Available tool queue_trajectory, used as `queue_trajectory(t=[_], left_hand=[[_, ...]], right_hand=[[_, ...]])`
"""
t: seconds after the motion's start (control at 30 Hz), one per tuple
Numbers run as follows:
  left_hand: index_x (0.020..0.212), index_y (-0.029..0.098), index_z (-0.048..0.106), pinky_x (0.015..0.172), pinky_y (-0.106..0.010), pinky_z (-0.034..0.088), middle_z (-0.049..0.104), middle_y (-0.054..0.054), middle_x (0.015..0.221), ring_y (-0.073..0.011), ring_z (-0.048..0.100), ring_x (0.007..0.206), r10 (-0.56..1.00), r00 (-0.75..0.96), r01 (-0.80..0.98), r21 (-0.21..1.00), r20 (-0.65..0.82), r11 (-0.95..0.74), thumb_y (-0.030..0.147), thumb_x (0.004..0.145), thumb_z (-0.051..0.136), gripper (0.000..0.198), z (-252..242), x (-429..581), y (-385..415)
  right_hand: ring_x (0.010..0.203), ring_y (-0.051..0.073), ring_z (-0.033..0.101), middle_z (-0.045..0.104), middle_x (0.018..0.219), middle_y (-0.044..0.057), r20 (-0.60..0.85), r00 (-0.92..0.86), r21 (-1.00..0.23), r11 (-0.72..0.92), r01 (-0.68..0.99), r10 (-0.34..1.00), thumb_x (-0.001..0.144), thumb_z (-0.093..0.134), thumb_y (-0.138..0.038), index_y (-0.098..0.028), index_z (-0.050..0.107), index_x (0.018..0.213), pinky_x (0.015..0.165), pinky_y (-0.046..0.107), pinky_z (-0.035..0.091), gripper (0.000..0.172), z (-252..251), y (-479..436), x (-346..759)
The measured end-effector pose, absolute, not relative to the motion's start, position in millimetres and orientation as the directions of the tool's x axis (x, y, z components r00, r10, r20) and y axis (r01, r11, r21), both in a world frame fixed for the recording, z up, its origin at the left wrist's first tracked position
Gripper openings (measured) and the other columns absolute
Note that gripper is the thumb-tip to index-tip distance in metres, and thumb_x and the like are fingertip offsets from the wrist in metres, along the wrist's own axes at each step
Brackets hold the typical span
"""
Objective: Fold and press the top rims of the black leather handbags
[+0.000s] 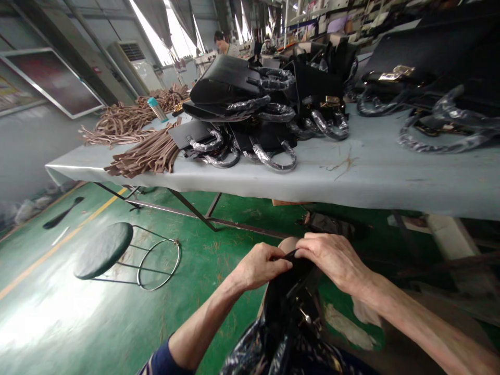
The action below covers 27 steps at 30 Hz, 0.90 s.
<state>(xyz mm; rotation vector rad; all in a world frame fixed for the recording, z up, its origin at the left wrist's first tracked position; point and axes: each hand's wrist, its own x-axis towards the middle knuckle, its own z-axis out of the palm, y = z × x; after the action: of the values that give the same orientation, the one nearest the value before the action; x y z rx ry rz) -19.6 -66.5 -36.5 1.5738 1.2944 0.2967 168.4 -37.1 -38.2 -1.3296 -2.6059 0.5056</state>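
Worktop (371, 172): grey, carrying black handbags (234, 88) and brown straps (144, 153).
Floor (219, 245): green, with a round stool (103, 250).
Hands: your left hand (260, 266) and right hand (332, 258) both pinch a black bag (287, 307).

We cannot see the top of the glossy black leather bag (289, 317) under our left hand (260, 266) and right hand (332, 258) (both pinching it); the bottom edge cuts off its lower part.

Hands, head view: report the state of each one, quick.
Left hand: closed, fingers pinching the top edge of the black bag.
Right hand: closed, gripping the same top edge of the black bag.
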Motion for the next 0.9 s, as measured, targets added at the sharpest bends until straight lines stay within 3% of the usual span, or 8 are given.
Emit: queue_trajectory(t=[0.1, 0.27, 0.33, 0.47, 0.57, 0.77, 0.9], left_hand=[[0.056, 0.014, 0.042, 0.045, -0.023, 0.015, 0.025, 0.006, 0.054, -0.0064, 0.023, 0.051, 0.855, 0.374, 0.623, 0.781, -0.358, 0.054, 0.031, 0.076, 0.045, 0.026, -34.0, -16.8, -68.6], [0.053, 0.014, 0.039, 0.045, -0.024, 0.014, 0.022, 0.005, 0.053, -0.0063, 0.021, 0.051, 0.883, 0.358, 0.631, 0.776, -0.304, 0.011, 0.025, 0.076, 0.042, 0.026, -34.1, -15.0, -71.8], [0.053, 0.014, 0.038, 0.045, -0.024, 0.015, 0.022, 0.005, 0.054, -0.0064, 0.021, 0.051, 0.880, 0.370, 0.615, 0.789, -0.296, 0.007, 0.025, 0.077, 0.042, 0.026, -33.6, -15.4, -73.0], [0.055, 0.015, 0.036, 0.046, -0.023, 0.015, 0.023, 0.005, 0.055, -0.0064, 0.021, 0.052, 0.859, 0.408, 0.552, 0.833, -0.311, 0.040, 0.026, 0.079, 0.041, 0.027, -30.5, -16.0, -75.2], [0.056, 0.014, 0.037, 0.047, -0.023, 0.016, 0.024, 0.005, 0.056, -0.0063, 0.021, 0.053, 0.850, 0.423, 0.514, 0.856, -0.313, 0.060, 0.027, 0.080, 0.040, 0.028, -30.5, -16.2, -76.6], [0.055, 0.014, 0.037, 0.048, -0.023, 0.017, 0.024, 0.005, 0.056, -0.0062, 0.023, 0.053, 0.853, 0.426, 0.469, 0.880, -0.301, 0.076, 0.032, 0.081, 0.044, 0.032, -38.3, -17.1, -75.5], [0.058, 0.012, 0.048, 0.049, -0.022, 0.021, 0.032, 0.004, 0.055, -0.0068, 0.029, 0.053, 0.844, 0.405, 0.456, 0.878, -0.352, 0.148, 0.047, 0.080, 0.044, 0.042, -38.6, -23.5, -70.6]], right_hand=[[0.066, 0.013, 0.058, 0.061, 0.068, -0.003, 0.051, -0.605, -0.336, 0.584, 0.739, 0.795, 0.087, 0.047, -0.029, -0.027, 0.065, 0.075, 0.056, 0.025, 0.030, 0.021, -39.7, -38.2, 169.2], [0.063, 0.015, 0.057, 0.061, 0.069, 0.001, 0.096, -0.685, -0.174, 0.689, 0.703, 0.722, 0.086, 0.047, -0.020, -0.021, 0.062, 0.074, 0.056, 0.027, 0.030, 0.018, -38.4, -40.4, 165.1], [0.065, 0.015, 0.057, 0.063, 0.073, 0.000, 0.077, -0.708, -0.224, 0.704, 0.674, 0.702, 0.086, 0.047, -0.021, -0.021, 0.062, 0.076, 0.058, 0.026, 0.032, 0.019, -38.9, -39.6, 164.1], [0.077, 0.013, 0.058, 0.065, 0.082, -0.002, 0.050, -0.713, -0.462, 0.649, 0.604, 0.699, 0.086, 0.048, -0.028, -0.025, 0.066, 0.082, 0.067, 0.023, 0.037, 0.018, -42.8, -35.9, 164.4], [0.080, 0.013, 0.057, 0.065, 0.080, -0.003, 0.028, -0.701, -0.537, 0.602, 0.591, 0.712, 0.084, 0.051, -0.029, -0.027, 0.068, 0.081, 0.071, 0.023, 0.038, 0.017, -44.7, -35.1, 164.3], [0.075, 0.013, 0.056, 0.064, 0.073, -0.003, 0.000, -0.639, -0.526, 0.543, 0.654, 0.769, 0.083, 0.054, -0.026, -0.024, 0.066, 0.068, 0.067, 0.025, 0.036, 0.019, -43.1, -39.0, 160.4], [0.075, 0.014, 0.056, 0.063, 0.072, -0.003, 0.001, -0.628, -0.471, 0.554, 0.687, 0.778, 0.084, 0.053, -0.029, -0.024, 0.065, 0.070, 0.066, 0.025, 0.035, 0.020, -46.7, -37.8, 158.6]])
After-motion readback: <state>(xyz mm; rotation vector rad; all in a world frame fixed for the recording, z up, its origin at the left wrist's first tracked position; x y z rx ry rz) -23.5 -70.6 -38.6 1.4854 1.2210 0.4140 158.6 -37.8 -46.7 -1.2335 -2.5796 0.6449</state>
